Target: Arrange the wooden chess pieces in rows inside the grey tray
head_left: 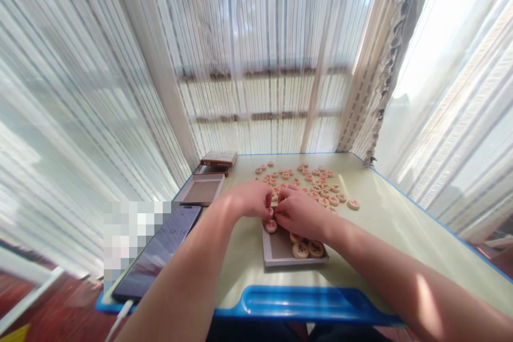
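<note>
Curtains [72, 75], sheer and striped, fill the left of the frame and continue across the top. At lower left, a smartphone [160, 248] lies screen up along the side of a pale green table [401, 230], with a white cable [120, 318] at its near end. Beyond the phone, left of center, sits a shallow grey-floored tray [200, 191]; just behind it, a thin brown box [219, 158] rests on another brown-edged piece.

At center, the left hand [252, 200] reaches in from the lower left, its fingers curled down at a red-marked disc [270, 212]; whether they grip it or merely touch it cannot be told. A second red-marked piece [271, 226] lies just below, inside the pale-walled tray [278, 250] at lower center. The right hand [302, 211] spans the tray's upper part, fingers bent and nearly together, tips close to the same disc; whether they hold anything cannot be told.

Black-marked pieces [300, 249] lie in the tray's lower right, partly beneath the right wrist. Scattered discs [325, 192], marked in red or black, spread over the table behind and right of the hands. One outlying disc [353, 204] lies farthest right, near the group.
</note>
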The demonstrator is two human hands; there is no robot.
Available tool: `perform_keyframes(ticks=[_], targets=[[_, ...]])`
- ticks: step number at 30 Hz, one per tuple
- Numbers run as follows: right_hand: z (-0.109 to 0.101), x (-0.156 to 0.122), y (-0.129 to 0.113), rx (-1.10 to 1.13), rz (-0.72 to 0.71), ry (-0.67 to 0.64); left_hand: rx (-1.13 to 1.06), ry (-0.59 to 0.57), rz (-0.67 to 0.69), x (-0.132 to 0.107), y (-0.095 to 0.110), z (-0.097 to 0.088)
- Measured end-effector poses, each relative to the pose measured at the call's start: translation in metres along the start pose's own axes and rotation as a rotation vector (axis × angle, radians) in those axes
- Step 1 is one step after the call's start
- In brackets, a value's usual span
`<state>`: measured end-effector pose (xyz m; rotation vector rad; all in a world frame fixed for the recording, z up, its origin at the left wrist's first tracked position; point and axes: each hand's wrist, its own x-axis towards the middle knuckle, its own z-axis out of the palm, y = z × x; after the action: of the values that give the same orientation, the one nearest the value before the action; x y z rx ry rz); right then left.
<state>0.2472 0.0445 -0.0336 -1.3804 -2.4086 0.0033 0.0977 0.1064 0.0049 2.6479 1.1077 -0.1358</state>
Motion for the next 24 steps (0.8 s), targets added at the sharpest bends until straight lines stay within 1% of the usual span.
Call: perform_keyframes(ticks=[6,8,11,16,19,24], targets=[[0.0010,-0.0003,-0.0020,-0.014,0.020,0.019,-0.004,0.019,0.005,-0.0009,-0.0079,-0.0007],[0.0009,-0.0009,-0.0018,-0.011,0.026,0.012,-0.010,0.008,0.004,-0.0016,-0.0092,-0.0021],[0.0006,-0.0012,-0.0008,-0.014,0.046,0.019,-0.008,-0.025,0.029,-0.0034,-0.0075,-0.0052],[-0.0004,-0.0014,0.0003,-0.008,0.043,0.042,0.041,-0.026,0.034,-0.0053,-0.0025,-0.0080],[-0.0012,-0.0026,0.0005,-0.011,0.033,0.042,0.040,-0.001,0.016,-0.0044,-0.0031,-0.0073],[-0.0037,-0.0052,0.0005,-0.005,0.004,0.006,0.058,0.084,-0.045,-0.0014,-0.0079,-0.0043]])
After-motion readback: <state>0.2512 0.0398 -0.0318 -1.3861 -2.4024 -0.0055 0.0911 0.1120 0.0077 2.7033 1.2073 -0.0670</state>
